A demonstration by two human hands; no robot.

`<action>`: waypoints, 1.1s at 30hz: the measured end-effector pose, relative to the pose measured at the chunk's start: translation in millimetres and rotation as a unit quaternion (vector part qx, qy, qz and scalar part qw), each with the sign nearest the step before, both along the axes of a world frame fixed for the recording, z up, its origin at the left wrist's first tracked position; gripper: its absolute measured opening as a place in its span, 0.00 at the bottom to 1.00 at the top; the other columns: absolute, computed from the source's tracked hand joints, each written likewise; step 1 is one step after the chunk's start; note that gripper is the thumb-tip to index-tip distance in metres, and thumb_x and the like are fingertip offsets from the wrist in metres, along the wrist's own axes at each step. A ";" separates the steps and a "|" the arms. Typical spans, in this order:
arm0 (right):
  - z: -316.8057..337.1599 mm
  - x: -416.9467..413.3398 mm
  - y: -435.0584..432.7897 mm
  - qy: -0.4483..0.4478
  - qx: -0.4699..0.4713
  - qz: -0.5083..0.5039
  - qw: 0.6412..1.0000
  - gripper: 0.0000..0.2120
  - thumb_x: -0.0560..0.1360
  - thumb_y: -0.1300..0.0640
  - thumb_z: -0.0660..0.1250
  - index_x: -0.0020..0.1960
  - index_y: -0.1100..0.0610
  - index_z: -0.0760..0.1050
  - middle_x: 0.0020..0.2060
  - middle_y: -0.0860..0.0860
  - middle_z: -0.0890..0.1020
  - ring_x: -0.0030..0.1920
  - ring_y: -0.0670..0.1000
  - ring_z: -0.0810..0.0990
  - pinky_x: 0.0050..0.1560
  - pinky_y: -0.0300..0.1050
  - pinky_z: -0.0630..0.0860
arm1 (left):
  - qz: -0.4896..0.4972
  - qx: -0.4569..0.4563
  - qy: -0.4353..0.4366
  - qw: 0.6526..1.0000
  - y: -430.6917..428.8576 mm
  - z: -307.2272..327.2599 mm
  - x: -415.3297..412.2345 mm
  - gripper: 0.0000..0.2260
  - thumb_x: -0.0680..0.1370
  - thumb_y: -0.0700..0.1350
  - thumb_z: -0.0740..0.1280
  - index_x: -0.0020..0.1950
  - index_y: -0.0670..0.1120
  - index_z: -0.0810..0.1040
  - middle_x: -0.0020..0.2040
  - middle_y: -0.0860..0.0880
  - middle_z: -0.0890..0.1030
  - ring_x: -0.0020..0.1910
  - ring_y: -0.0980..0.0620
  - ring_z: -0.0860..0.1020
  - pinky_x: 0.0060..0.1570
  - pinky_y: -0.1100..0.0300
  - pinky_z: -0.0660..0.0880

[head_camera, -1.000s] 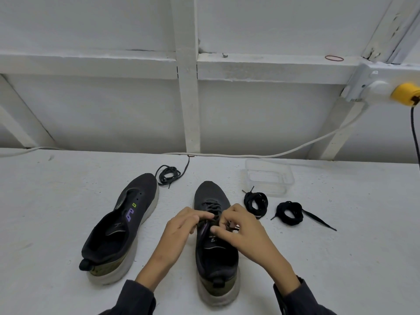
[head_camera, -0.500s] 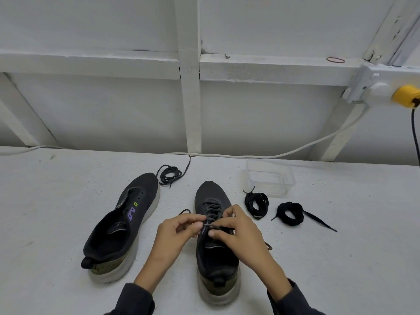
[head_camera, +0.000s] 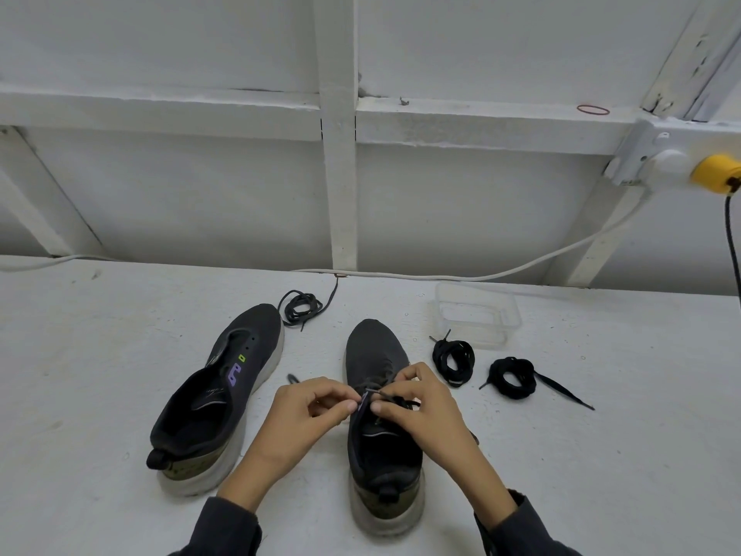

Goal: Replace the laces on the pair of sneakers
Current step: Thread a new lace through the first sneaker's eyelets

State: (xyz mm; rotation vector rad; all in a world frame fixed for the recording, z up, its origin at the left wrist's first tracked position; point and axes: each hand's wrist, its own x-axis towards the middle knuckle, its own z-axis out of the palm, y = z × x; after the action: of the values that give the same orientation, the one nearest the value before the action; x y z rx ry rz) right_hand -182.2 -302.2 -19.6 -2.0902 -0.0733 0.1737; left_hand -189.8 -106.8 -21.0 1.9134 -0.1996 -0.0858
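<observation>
Your left hand (head_camera: pixel 308 415) and right hand (head_camera: pixel 421 411) each curl tight, pinching the thin black lace (head_camera: pixel 379 393) over the dark knit sneaker (head_camera: pixel 375 355) between them.

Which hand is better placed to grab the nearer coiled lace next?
Probably right: the right hand, pinching the lace, sits beside the nearer coiled lace; the left hand would have to cross the sneaker it pinches.

- Workshop-like: painted bench (head_camera: pixel 80 375) under a bare framed wall (head_camera: pixel 160 194)
- A socket (head_camera: pixel 641 158) with yellow plug (head_camera: pixel 715 176), up right of the post (head_camera: pixel 339 174)
- A cable (head_camera: pixel 521 270) along the wall from the post's foot
</observation>
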 end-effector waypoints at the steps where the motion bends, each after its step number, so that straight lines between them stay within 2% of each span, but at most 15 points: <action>1: 0.3 0.0 0.3 0.000 0.004 -0.002 1.000 0.04 0.71 0.51 0.76 0.42 0.42 0.84 0.48 0.44 0.74 0.50 0.45 0.76 0.53 0.47 0.75 | -0.004 0.020 -0.013 1.000 -0.3 1.0 0.7 0.10 0.75 0.39 0.73 0.44 0.55 0.86 0.43 0.56 0.85 0.43 0.57 0.82 0.44 0.67 0.77; 7: 0.5 1.9 2.2 0.007 0.012 -0.016 1.000 0.03 0.68 0.52 0.77 0.42 0.46 0.85 0.46 0.44 0.73 0.47 0.44 0.76 0.50 0.44 0.74 | -0.053 0.142 -0.065 0.986 -1.5 14.4 10.7 0.05 0.75 0.41 0.73 0.45 0.51 0.85 0.40 0.59 0.82 0.43 0.60 0.81 0.45 0.70 0.75; 10: 0.9 1.4 3.1 0.007 0.019 -0.017 1.000 0.04 0.68 0.53 0.78 0.41 0.46 0.85 0.45 0.43 0.73 0.47 0.43 0.76 0.49 0.41 0.73 | -0.085 0.205 -0.053 0.974 -1.5 23.5 17.6 0.04 0.75 0.43 0.73 0.45 0.52 0.85 0.40 0.60 0.82 0.43 0.63 0.79 0.43 0.72 0.73; 12: 1.8 1.1 3.9 0.004 0.023 -0.020 1.000 0.04 0.68 0.54 0.78 0.40 0.45 0.85 0.45 0.43 0.73 0.48 0.45 0.76 0.50 0.42 0.73 | -0.100 0.215 -0.022 0.971 -1.2 28.7 23.2 0.04 0.74 0.43 0.73 0.44 0.52 0.85 0.37 0.60 0.82 0.40 0.64 0.79 0.41 0.73 0.72; 14: 3.1 1.2 4.3 0.004 0.022 -0.018 1.000 0.07 0.68 0.54 0.78 0.37 0.42 0.83 0.45 0.44 0.73 0.48 0.46 0.76 0.51 0.44 0.73 | -0.106 0.208 0.002 0.972 -1.7 31.7 27.6 0.05 0.74 0.41 0.74 0.43 0.52 0.84 0.34 0.59 0.82 0.36 0.64 0.79 0.39 0.72 0.72; 17: 4.5 1.2 4.4 0.007 0.023 -0.013 1.000 0.12 0.68 0.54 0.78 0.34 0.39 0.80 0.45 0.44 0.73 0.48 0.45 0.76 0.52 0.46 0.74 | -0.102 0.188 0.020 0.977 -2.5 33.2 30.0 0.08 0.73 0.39 0.73 0.45 0.52 0.80 0.36 0.53 0.82 0.34 0.60 0.79 0.40 0.66 0.76; 22: 3.9 1.1 6.7 0.004 0.018 -0.016 1.000 0.09 0.67 0.54 0.78 0.35 0.41 0.82 0.45 0.43 0.73 0.48 0.46 0.77 0.51 0.46 0.74 | -0.124 0.208 0.015 0.970 -3.3 36.6 33.4 0.08 0.73 0.38 0.73 0.46 0.50 0.78 0.37 0.50 0.83 0.36 0.58 0.80 0.42 0.64 0.77; 26: 3.5 1.2 6.8 0.001 0.008 -0.017 1.000 0.08 0.68 0.54 0.78 0.35 0.41 0.82 0.45 0.43 0.74 0.48 0.45 0.77 0.51 0.48 0.74 | -0.138 0.217 0.014 0.966 -8.2 36.8 36.3 0.09 0.73 0.39 0.72 0.45 0.52 0.77 0.37 0.52 0.82 0.35 0.60 0.78 0.40 0.68 0.74; 28: 3.8 1.1 5.7 0.001 0.004 -0.016 1.000 0.05 0.68 0.54 0.78 0.38 0.44 0.84 0.46 0.43 0.74 0.48 0.45 0.77 0.51 0.47 0.74 | -0.128 0.183 0.028 0.974 -7.9 34.6 36.5 0.09 0.72 0.37 0.73 0.45 0.50 0.77 0.35 0.52 0.83 0.33 0.59 0.78 0.38 0.68 0.75; 31: 3.1 -0.5 4.8 -0.002 -0.015 -0.005 1.000 0.04 0.68 0.52 0.77 0.43 0.46 0.85 0.47 0.42 0.73 0.50 0.44 0.76 0.51 0.43 0.73 | -0.080 0.090 0.065 0.991 -5.6 29.0 34.2 0.09 0.70 0.33 0.74 0.45 0.45 0.79 0.35 0.48 0.84 0.32 0.53 0.80 0.37 0.64 0.78; 33: 3.8 -2.3 4.9 -0.005 -0.030 -0.002 1.000 0.04 0.69 0.51 0.76 0.43 0.45 0.85 0.48 0.41 0.73 0.50 0.42 0.75 0.47 0.37 0.71 | -0.039 0.044 0.084 0.995 -5.6 22.8 29.5 0.09 0.70 0.33 0.75 0.43 0.45 0.80 0.37 0.48 0.84 0.32 0.51 0.81 0.32 0.68 0.75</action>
State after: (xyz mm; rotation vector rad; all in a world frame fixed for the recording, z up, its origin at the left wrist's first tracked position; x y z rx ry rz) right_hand -184.4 -297.3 -15.8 -2.1518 -0.0698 0.1643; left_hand -160.2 -112.4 1.8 1.9748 -0.1588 -0.3107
